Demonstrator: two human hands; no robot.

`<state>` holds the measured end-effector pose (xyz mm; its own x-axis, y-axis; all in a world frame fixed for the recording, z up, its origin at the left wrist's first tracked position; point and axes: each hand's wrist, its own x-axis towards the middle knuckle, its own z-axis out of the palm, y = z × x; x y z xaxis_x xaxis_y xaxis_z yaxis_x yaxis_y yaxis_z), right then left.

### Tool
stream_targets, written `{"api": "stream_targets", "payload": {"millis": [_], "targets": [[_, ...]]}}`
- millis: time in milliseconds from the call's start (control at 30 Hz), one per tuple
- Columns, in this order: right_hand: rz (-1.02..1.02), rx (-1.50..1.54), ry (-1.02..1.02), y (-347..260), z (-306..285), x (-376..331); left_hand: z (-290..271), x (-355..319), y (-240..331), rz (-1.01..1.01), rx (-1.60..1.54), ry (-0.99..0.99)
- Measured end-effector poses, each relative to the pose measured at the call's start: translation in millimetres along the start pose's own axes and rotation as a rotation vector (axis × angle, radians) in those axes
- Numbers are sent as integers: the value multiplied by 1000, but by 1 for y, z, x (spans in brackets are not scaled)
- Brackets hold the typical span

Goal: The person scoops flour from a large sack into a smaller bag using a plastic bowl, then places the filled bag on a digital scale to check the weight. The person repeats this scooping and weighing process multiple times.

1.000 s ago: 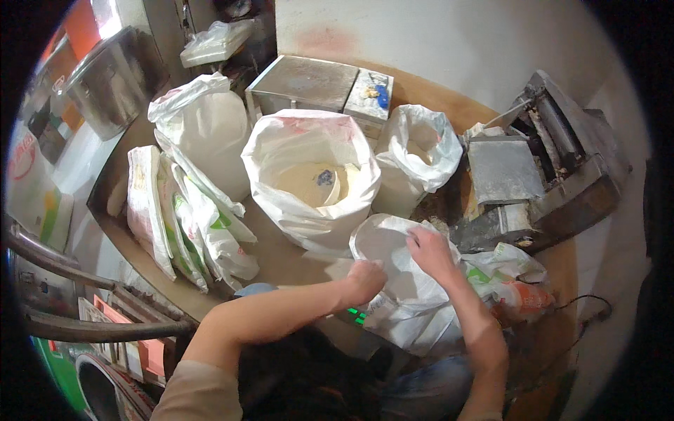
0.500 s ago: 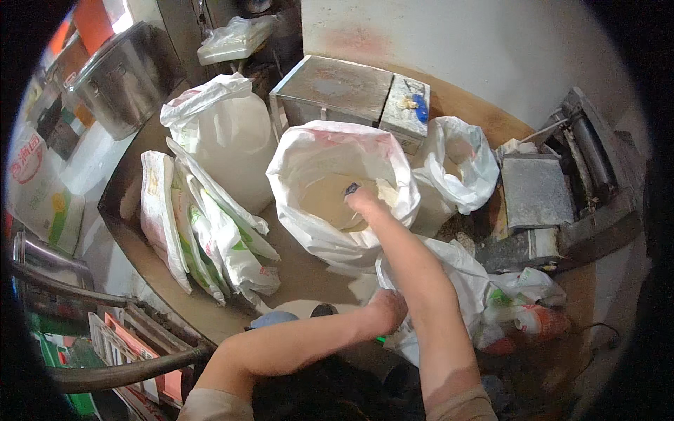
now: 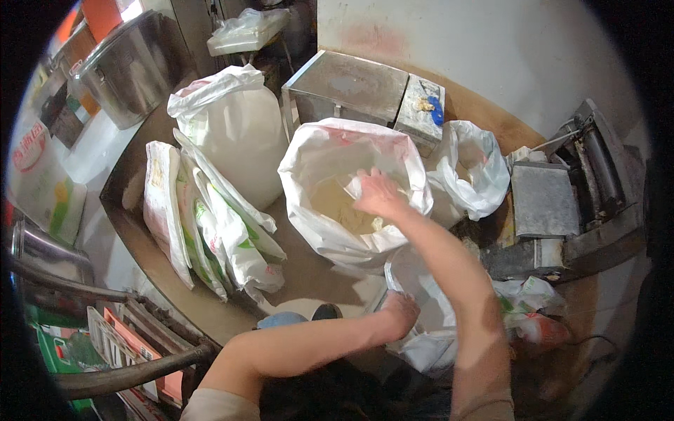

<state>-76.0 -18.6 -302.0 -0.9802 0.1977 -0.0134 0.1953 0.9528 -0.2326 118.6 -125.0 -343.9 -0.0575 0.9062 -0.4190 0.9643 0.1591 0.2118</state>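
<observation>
My right hand is inside a large white woven sack with a turned-out rim, over pale beige powder at its bottom. Its fingers curl around something whitish that I cannot make out. Closer to me, my left hand is closed on the rim of a second white bag. That bag's mouth gapes, and my right forearm passes over its right side.
Folded white and green sacks and a full white sack stand to the left. Behind are a metal box and a smaller open bag. A grey machine stands right; a curved metal rail crosses lower left.
My right hand has moved slightly right and up inside the sack, and the dark thing seen at its fingers is out of sight. The second bag's mouth shows wider beside my left hand.
</observation>
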Motion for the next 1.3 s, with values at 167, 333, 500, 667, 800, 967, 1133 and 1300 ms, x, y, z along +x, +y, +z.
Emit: {"api": "stream_targets", "payload": {"millis": [167,333,500,667,800,967,1133,1300], "targets": [[-152,-387,-70,38,-35,-1,-27,-11,0,21,-62,-94],[8,-303,-106,53,-20,12,-14,-10,8,-31,-13,38],[167,-153,-108,49,-14,6,-20,-5,5,27,-6,-49],[216,-81,-214,51,-12,9,-27,-16,5,59,20,-12],[42,-50,115,54,-1,9,-27,-15,5,54,32,-31],[114,-114,-57,52,8,14,-29,-16,8,55,18,-70],[297,3,-68,62,26,20,-30,-15,5,77,3,-55],[543,454,-92,53,57,10,-39,-17,5,59,-30,-51]]}}
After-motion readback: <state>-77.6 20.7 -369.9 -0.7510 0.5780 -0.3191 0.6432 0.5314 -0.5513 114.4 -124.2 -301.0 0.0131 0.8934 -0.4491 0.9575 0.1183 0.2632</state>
